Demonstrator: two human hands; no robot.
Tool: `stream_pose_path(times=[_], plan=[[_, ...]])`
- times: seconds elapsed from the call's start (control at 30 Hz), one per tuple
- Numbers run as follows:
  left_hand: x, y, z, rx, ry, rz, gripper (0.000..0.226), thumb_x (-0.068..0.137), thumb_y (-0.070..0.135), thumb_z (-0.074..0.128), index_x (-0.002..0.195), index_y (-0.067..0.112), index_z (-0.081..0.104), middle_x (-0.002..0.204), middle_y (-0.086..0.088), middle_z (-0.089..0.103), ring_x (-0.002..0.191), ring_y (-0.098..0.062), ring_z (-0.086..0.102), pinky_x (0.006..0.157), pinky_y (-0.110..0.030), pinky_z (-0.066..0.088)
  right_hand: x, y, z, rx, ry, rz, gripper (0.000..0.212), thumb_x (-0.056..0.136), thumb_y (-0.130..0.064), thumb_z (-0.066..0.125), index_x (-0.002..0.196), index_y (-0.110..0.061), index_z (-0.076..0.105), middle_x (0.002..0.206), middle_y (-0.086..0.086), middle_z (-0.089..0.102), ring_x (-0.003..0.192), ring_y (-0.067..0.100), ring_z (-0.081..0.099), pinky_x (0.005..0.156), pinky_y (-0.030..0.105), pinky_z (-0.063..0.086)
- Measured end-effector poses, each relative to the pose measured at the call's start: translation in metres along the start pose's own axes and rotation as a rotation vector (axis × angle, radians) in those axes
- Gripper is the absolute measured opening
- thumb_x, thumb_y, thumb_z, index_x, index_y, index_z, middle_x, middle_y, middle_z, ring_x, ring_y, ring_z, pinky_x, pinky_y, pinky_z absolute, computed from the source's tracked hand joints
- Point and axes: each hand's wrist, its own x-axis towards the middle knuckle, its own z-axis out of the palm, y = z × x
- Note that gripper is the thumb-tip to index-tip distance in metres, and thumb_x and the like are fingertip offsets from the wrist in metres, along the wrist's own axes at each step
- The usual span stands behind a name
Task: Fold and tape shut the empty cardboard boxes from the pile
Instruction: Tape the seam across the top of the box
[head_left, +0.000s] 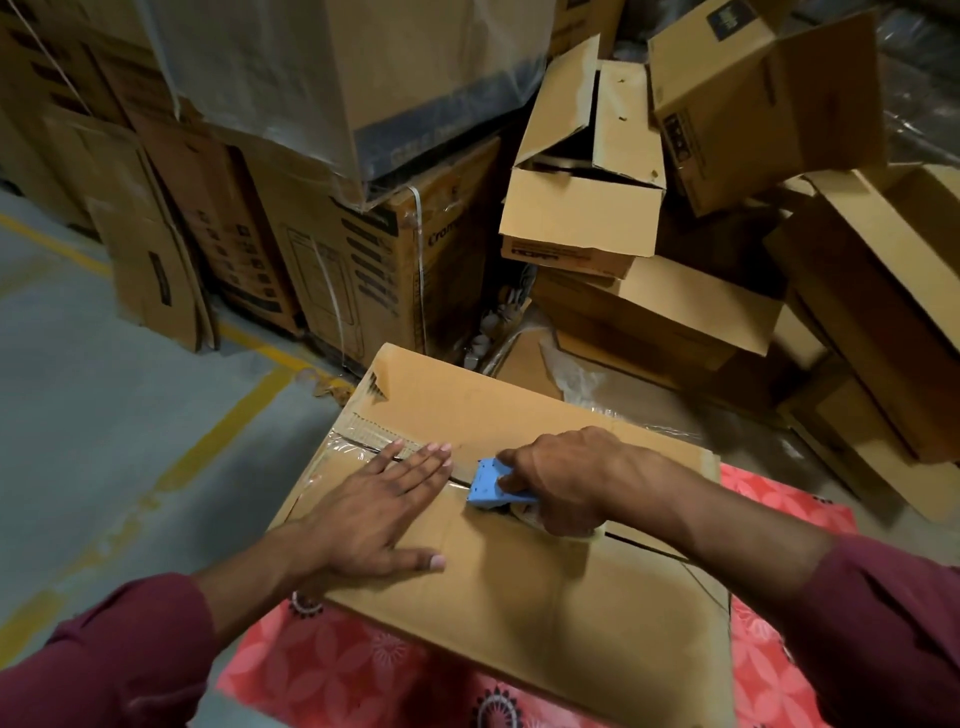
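A closed cardboard box is being kept on a red flowered mat, just in front of the pile of empty boxes. The box top is being pressed flat by the left hand, whose fingers are being held straight and close together, with their tips lying over the middle seam. A blue tape dispenser is being gripped by the curled fingers of the right hand and is being held on the same seam, just beside the left fingertips.

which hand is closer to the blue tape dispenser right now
Right. The right hand grips the blue tape dispenser; the left hand lies flat on the box beside it.
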Motion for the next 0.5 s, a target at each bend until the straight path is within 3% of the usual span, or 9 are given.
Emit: stream_pose_path(times=[0.13,0.27,0.37,0.43,0.5], plan=[[-0.001,0.000,-0.003,0.013,-0.021,-0.005,0.110,0.091,0.091,0.018,0.166,0.016,-0.009,0.172,-0.003,-0.020,0.157,-0.012,-0.025,0.129,-0.046,-0.009,-0.008,0.004,-0.001,0.000,-0.061,0.009,0.059,0.084,-0.030,0.073,0.139,-0.032,0.055,0.123,-0.002,0.065,0.099,0.024,0.065,0.079,0.040,0.057],[-0.001,-0.001,-0.003,-0.008,-0.001,-0.002,0.109,0.091,0.091,0.020,0.166,0.016,-0.007,0.172,-0.002,-0.017,0.157,-0.012,-0.022,0.129,-0.045,-0.008,-0.016,0.017,0.007,-0.022,-0.076,0.053,0.067,0.078,-0.035,0.075,0.141,-0.039,0.052,0.136,-0.007,0.061,0.103,0.024,0.066,0.078,0.040,0.056],[-0.001,-0.001,-0.001,-0.008,0.011,0.002,0.109,0.091,0.091,0.020,0.166,0.016,-0.005,0.172,-0.003,-0.016,0.158,-0.012,-0.020,0.129,-0.045,-0.008,-0.031,0.020,0.004,-0.037,-0.145,0.065,0.053,0.080,-0.028,0.071,0.132,-0.031,0.058,0.125,-0.003,0.065,0.099,0.026,0.066,0.081,0.036,0.052],[-0.002,-0.003,-0.001,-0.019,0.008,-0.001,0.109,0.091,0.091,0.021,0.166,0.016,-0.004,0.172,-0.002,-0.015,0.158,-0.012,-0.020,0.129,-0.044,-0.008,-0.048,0.031,0.007,-0.065,-0.198,0.095,0.036,0.079,-0.025,0.070,0.114,-0.022,0.063,0.112,-0.001,0.070,0.092,0.029,0.067,0.071,0.030,0.049],[-0.001,-0.005,0.000,-0.036,0.041,0.004,0.109,0.091,0.091,0.023,0.167,0.015,0.000,0.173,-0.003,-0.011,0.159,-0.013,-0.016,0.129,-0.044,-0.007,-0.067,0.048,0.020,-0.067,-0.221,0.140,0.039,0.078,-0.033,0.069,0.117,-0.026,0.064,0.113,-0.004,0.071,0.100,0.029,0.070,0.076,0.032,0.055]])
